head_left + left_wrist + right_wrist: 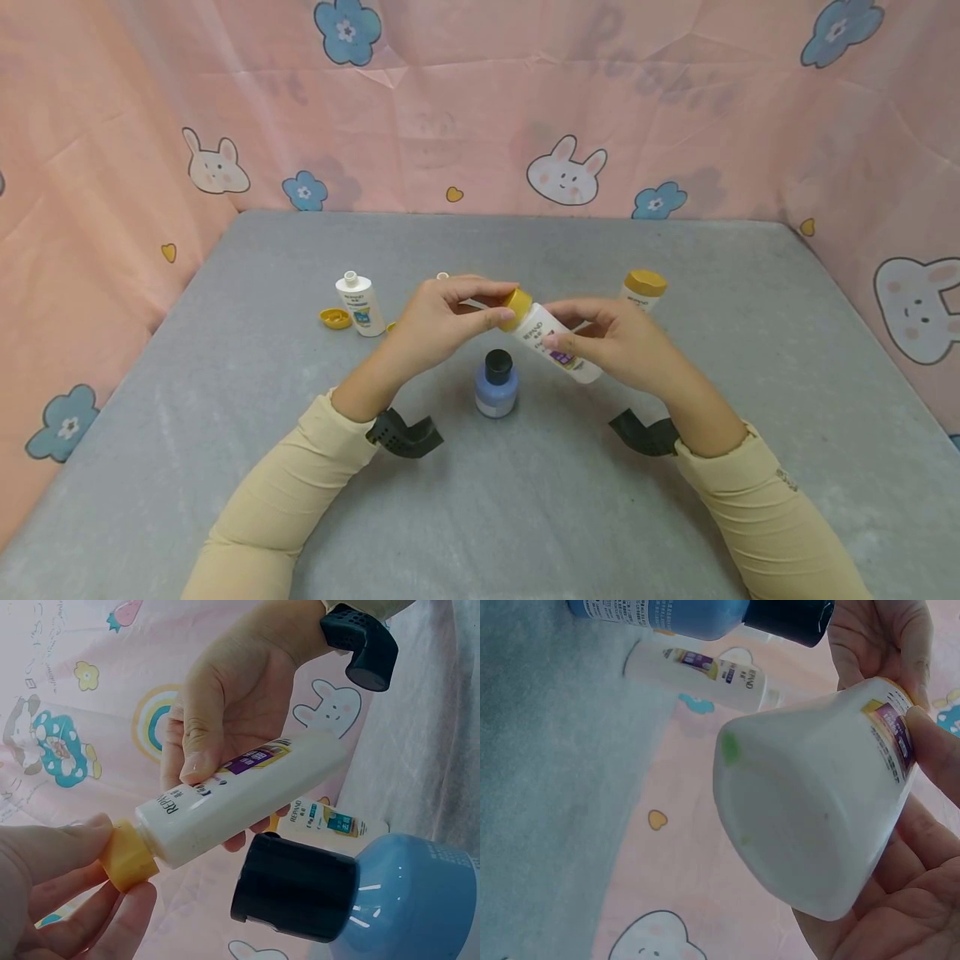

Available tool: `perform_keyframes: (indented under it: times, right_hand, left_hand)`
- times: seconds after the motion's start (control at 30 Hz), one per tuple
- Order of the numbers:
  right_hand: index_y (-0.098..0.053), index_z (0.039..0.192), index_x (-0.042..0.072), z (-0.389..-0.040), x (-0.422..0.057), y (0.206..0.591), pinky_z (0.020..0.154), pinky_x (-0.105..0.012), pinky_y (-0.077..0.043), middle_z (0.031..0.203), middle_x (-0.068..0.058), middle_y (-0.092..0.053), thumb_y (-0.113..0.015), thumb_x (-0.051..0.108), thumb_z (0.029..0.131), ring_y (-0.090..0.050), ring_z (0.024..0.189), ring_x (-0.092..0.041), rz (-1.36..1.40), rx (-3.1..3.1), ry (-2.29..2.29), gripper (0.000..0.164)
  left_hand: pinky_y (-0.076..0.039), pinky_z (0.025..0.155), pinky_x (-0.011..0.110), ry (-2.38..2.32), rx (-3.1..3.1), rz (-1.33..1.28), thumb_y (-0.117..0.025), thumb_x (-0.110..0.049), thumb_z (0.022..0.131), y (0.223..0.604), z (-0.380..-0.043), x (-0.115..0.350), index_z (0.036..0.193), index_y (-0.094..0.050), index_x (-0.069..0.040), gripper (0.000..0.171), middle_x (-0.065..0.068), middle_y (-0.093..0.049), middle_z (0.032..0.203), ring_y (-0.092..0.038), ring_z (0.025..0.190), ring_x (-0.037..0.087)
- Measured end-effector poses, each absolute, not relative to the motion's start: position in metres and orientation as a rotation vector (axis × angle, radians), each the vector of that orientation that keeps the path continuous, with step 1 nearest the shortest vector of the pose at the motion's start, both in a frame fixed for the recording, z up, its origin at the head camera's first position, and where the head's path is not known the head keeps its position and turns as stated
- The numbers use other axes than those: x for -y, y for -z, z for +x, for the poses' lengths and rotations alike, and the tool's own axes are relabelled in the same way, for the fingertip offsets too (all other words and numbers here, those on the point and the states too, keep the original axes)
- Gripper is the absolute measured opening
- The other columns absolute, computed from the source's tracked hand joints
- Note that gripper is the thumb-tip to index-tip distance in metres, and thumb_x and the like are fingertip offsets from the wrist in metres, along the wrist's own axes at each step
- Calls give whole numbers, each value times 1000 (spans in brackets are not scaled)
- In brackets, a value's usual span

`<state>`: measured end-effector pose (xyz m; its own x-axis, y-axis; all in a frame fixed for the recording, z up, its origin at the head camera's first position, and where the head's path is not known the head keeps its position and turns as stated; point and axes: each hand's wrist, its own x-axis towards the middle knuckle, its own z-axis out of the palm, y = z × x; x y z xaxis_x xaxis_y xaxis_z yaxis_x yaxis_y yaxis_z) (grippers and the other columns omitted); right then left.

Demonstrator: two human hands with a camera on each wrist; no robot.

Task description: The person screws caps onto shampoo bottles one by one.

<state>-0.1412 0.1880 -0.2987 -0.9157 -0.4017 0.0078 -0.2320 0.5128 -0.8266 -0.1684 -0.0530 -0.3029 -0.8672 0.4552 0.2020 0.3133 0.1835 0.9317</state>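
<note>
My left hand [438,325] pinches a yellow cap [517,307] between thumb and fingers. That cap sits at the neck of a white bottle [240,799] with a purple label. My right hand [626,346] grips the bottle's body, thumb on the label side. It is held tilted above the table, its base down toward the right in the head view. The right wrist view shows the bottle's base [787,817] with a green smudge. Just in front of the hands stands a blue bottle [497,392] with a black cap [296,889].
At left, an uncapped white bottle [363,310] stands beside a loose yellow cap [335,318]. Another open bottle neck [442,276] shows behind my left hand, with a sliver of yellow [392,327] nearby. A yellow-capped bottle [645,285] stands behind my right hand, partly hidden.
</note>
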Motion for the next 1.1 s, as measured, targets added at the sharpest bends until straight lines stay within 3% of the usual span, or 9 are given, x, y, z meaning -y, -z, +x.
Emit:
perform_keyframes:
  times: [0.83,1.1]
  right_hand:
    - [-68,125,7,-142,-191,299,71,-34,-58,105,-15,-71,-70,16,93,-68,81,-22,-531,-2519,1367,33]
    - [-68,125,6,-142,-193,298,69,-32,-59,102,-15,-70,-70,16,93,-68,79,-21,-525,-2505,1363,34]
  left_hand:
    - [-59,89,29,-1717,-2278,770,-74,-9,89,300,-165,52,121,-71,-6,32,10,-73,115,-72,96,20]
    - [-55,98,28,-1667,-2276,933,-70,-6,92,300,-166,55,120,-70,-4,29,9,-71,121,-67,111,18]
